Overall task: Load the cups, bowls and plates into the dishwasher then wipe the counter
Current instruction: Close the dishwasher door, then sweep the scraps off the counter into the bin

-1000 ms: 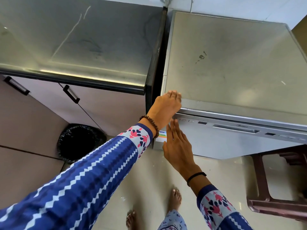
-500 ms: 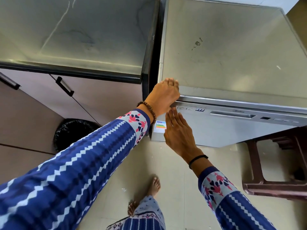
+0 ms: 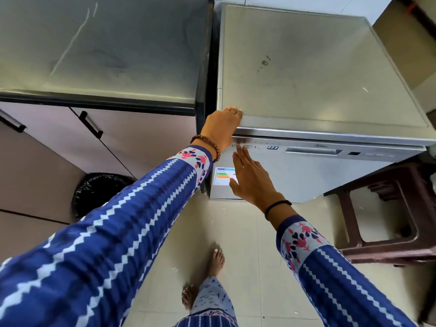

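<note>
- The dishwasher (image 3: 306, 67) stands just beside the counter, on its right. Its door (image 3: 318, 175) is closed, so the racks and anything loaded in them are hidden.
- The counter (image 3: 94, 43) is a dark, shiny slab with pale streaks and smears on it. No cups, bowls or plates are in view, on it or anywhere else. I judge that the loading part is probably finished.
- No cloth or sponge is visible, so the wiping seems to be the part which is left.
- A brown stool (image 3: 377, 252) stands on the floor at the right of the machine, and a bin with a black bag (image 3: 99, 192) is under the counter side.
- The left hand (image 3: 220, 128) lies on the front left corner of the machine's top, fingers bent over the edge. Whether it clamps the edge or only leans there, I cannot tell.
- The right hand (image 3: 253, 179) holds nothing; its fingers are straight and together, and the fingertips (image 3: 238, 151) reach the buttons (image 3: 247, 146) at the left end of the control strip.
- The small display (image 3: 272, 147) shows digits, so the step in hand looks like starting the wash.
</note>
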The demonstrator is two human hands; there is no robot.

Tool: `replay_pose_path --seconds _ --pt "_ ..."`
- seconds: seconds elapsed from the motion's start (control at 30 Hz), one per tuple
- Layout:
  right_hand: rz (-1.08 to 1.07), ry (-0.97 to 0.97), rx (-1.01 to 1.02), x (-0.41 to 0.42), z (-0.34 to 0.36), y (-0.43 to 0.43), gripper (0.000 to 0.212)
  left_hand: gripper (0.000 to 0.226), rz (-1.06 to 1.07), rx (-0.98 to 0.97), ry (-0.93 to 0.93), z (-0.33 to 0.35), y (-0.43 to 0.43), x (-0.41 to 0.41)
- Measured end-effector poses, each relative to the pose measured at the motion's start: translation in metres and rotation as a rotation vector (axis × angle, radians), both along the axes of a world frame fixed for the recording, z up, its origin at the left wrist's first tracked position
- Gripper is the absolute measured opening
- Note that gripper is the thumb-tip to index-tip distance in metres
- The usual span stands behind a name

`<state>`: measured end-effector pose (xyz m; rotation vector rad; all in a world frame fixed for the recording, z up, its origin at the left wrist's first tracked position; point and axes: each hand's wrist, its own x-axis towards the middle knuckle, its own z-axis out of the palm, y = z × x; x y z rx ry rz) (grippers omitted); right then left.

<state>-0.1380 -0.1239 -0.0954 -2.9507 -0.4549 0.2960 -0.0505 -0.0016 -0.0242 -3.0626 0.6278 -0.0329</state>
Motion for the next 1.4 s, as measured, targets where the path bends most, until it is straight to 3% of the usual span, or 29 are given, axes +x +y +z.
replay_pose_path --seconds 0.47,0.7,0.97,1.2,1.4 --pt "0.049 0.001 0.036 -0.019 0.012 -0.001 0.073 0.070 -0.038 -0.027 -0.106 -0.023 0.006 -0.024" --pt "0.051 -0.035 0.132 -0.028 0.024 0.002 0.059 0.061 -0.018 -0.174 -0.028 -0.031 0.023 -0.068" --pt "0.035 -0.114 0.386 -0.030 0.036 0.023 0.036 0.046 0.195 -0.475 0.027 -0.025 0.057 -0.115" --pt "0.087 -0.141 0.513 0.008 0.065 0.067 0.029 0.035 0.314 -0.525 -0.095 0.004 0.101 -0.108" --pt "0.232 -0.121 0.566 0.054 0.096 0.125 0.031 0.040 0.443 -0.560 -0.161 0.019 0.147 -0.082"
